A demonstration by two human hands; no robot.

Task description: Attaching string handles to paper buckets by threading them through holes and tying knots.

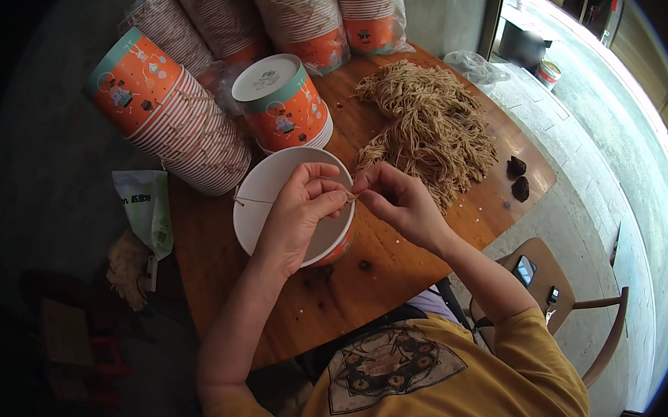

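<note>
In front of me on the wooden table stands a white-lined paper bucket [259, 167] with an orange outside, its mouth facing up. A thin tan cord [255, 201] runs from a hole at its left rim across the mouth to my fingers. My left hand [303, 210] is over the bucket, thumb and fingers pinching the cord near the right rim. Just right of that rim my right hand [398, 201] pinches the same cord, its fingertips close to the left ones. Whether a knot is there is hidden between the fingers. A heap of tan cords [428, 126] lies beyond my right hand.
Upside-down orange buckets [287, 123] stand behind the open one, with a tilted stack [192, 133] at left and bagged stacks [299, 19] behind. Two dark lumps [519, 178] lie near the table's right edge. A chair [553, 287] holds a phone [525, 271] and keys.
</note>
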